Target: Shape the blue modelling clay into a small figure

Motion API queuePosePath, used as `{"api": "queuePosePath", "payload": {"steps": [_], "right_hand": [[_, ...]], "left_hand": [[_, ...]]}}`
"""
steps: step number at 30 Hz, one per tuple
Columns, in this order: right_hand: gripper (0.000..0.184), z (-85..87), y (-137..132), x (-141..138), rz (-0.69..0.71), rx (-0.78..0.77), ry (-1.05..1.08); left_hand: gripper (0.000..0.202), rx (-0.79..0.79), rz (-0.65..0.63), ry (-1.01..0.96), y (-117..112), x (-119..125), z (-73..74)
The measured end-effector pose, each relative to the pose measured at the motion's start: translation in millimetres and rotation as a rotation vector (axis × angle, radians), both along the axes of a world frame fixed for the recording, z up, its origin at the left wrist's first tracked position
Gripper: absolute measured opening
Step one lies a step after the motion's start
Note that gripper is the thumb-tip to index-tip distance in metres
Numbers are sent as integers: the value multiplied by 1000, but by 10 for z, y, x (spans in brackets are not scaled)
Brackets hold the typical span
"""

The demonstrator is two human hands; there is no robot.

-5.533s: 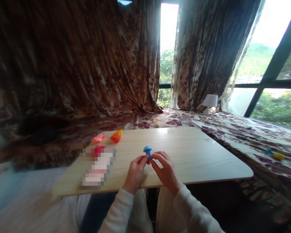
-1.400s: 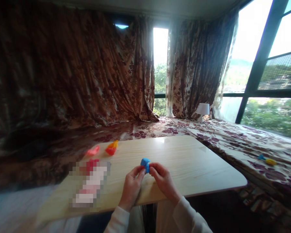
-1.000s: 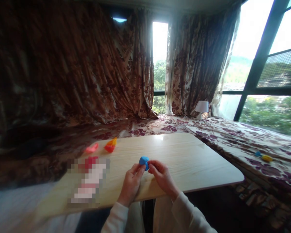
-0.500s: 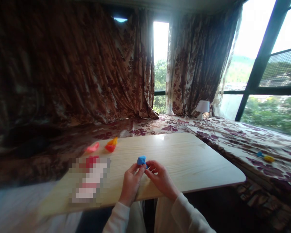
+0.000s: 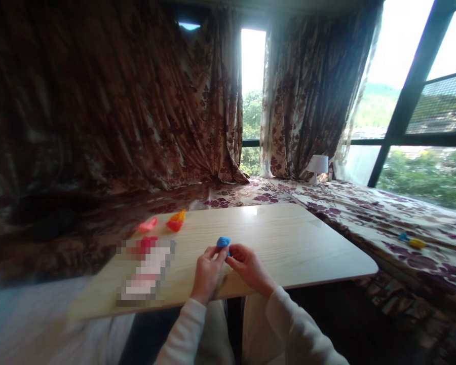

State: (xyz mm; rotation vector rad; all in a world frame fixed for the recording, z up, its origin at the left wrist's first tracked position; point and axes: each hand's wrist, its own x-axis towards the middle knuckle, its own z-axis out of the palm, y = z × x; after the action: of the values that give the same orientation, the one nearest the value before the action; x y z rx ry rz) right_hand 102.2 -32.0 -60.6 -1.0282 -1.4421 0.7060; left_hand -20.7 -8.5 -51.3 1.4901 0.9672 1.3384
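A small blue balloon is pinched between the fingertips of both hands just above the light wooden table. My left hand closes on its left side and my right hand on its right side. Both wrists rest near the table's front edge. White sleeves cover both arms.
An orange balloon, a pink balloon and a red one lie at the table's left, beside a blurred packet. Floral bedding surrounds the table; a white lamp stands by the curtains. Blue and yellow balloons lie at the right.
The view has shifted slightly; both hands stay pinched on the blue balloon, working it between the fingertips, and it now looks flatter than a second ago.
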Motion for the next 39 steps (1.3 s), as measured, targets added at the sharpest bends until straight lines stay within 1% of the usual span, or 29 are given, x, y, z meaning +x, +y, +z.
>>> {"api": "queuePosePath", "payload": {"steps": [4, 7, 13, 15, 19, 23, 26, 29, 34, 39], "right_hand": [[22, -25, 10, 2, 36, 5, 32], [21, -25, 9, 7, 49, 21, 18], [21, -51, 32, 11, -1, 6, -51], [20, -67, 36, 9, 5, 7, -49], [22, -73, 30, 9, 29, 3, -21], [27, -48, 31, 23, 55, -15, 79], [27, -50, 46, 30, 73, -13, 122], [26, -66, 54, 30, 55, -13, 92], [22, -41, 38, 28, -2, -12, 7], [19, -2, 17, 20, -74, -31, -77]], "left_hand": [[34, 7, -13, -15, 15, -5, -26], [34, 37, -7, 13, 40, -11, -70], [31, 71, -3, 61, 54, -15, -95], [30, 72, -3, 58, 48, -14, -93], [29, 96, -23, 50, 48, -23, -88], [31, 89, -24, 78, 63, -61, -63], [31, 86, -49, 92, 72, -86, -56], [30, 86, -63, 104, 72, -88, -66], [27, 38, -35, 66, 53, -79, -68], [32, -33, -3, 7, 50, -72, -39]]}}
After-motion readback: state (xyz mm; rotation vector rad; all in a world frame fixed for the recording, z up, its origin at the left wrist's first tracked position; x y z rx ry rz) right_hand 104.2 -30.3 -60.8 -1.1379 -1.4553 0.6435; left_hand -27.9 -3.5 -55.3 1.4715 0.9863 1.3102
